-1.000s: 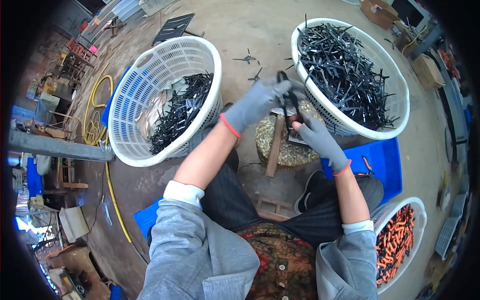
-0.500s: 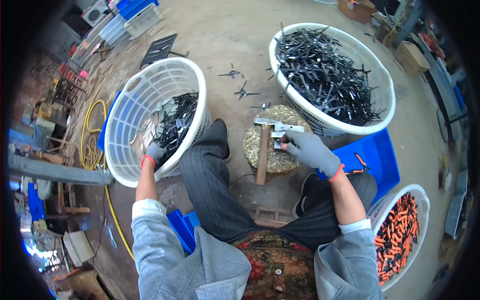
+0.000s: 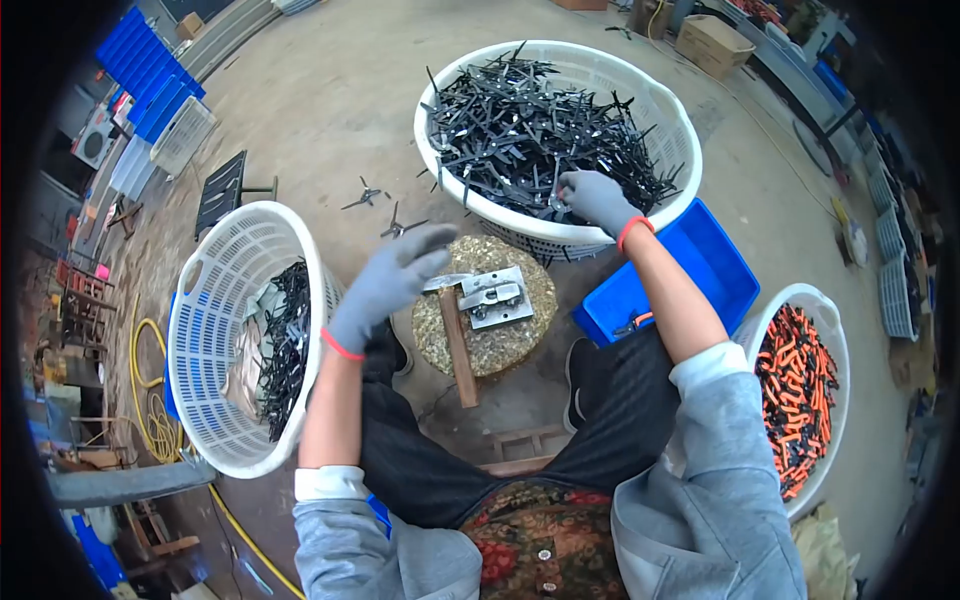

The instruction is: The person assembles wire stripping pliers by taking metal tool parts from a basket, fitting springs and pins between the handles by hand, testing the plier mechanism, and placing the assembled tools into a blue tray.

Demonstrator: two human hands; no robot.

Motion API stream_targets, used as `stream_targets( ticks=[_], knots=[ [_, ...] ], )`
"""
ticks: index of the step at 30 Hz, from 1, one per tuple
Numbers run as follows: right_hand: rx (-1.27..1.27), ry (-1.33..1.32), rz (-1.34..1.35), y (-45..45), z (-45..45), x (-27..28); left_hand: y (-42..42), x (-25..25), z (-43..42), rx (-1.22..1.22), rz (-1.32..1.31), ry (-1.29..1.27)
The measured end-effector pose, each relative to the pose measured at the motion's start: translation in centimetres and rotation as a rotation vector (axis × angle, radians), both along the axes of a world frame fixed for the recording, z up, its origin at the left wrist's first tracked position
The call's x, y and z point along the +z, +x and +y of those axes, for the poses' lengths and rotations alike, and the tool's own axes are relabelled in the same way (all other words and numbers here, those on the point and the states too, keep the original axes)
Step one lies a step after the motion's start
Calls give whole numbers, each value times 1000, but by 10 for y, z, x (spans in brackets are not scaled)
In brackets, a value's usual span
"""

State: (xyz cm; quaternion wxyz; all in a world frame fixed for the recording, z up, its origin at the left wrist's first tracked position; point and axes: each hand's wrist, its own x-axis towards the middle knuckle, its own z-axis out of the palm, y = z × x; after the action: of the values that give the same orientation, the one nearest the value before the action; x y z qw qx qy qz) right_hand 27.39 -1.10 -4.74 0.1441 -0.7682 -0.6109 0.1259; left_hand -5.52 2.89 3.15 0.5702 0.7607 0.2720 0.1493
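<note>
My left hand, in a grey glove with a red cuff, hovers just left of the round speckled block. Its fingers are stretched out and apart, with nothing visible in them. On the block sit a metal fixture and a hammer with a wooden handle. My right hand, gloved alike, is at the near side of the large white basket heaped with black metal pieces. Its fingers are bent together at the heap; what they hold is too small to make out.
A white basket on the left holds more black pieces. Right of the block lies a blue tray, beside a basket of orange-and-black parts. Some three-armed black pieces lie on the floor. A yellow hose runs at left.
My left hand has come out of the left basket towards the block. My right hand has left the fixture for the far basket. The view has shifted right.
</note>
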Motion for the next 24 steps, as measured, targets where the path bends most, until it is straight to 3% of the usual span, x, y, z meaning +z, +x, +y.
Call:
stream_targets(
  ticks=[2,4,7,10,14,16,18,19,22,23,24],
  knots=[
    [-84,-75,-251,26,-1,-11,22,-20,-9,-98,-23,-102],
    [-17,-146,-324,47,1,-37,30,-33,-14,-117,154,-70],
    [126,-37,-401,54,9,-74,32,-38,-13,-185,336,291],
    [108,-210,-564,51,18,-82,32,-44,-10,-117,306,266],
    [8,-235,-491,41,26,-64,34,-40,-6,-29,305,67],
    [1,87,-513,45,24,-51,33,-32,-10,4,226,58],
    [-37,162,-480,51,19,-26,29,-37,-8,-12,244,92],
    [-100,195,-380,51,16,-17,29,-39,-7,-19,250,109],
    [-385,302,290,54,14,0,30,-33,-12,74,180,68],
    [-306,307,600,54,13,2,31,-38,-10,107,125,92],
    [-272,285,742,41,6,14,32,-49,-6,140,72,117]
  ],
)
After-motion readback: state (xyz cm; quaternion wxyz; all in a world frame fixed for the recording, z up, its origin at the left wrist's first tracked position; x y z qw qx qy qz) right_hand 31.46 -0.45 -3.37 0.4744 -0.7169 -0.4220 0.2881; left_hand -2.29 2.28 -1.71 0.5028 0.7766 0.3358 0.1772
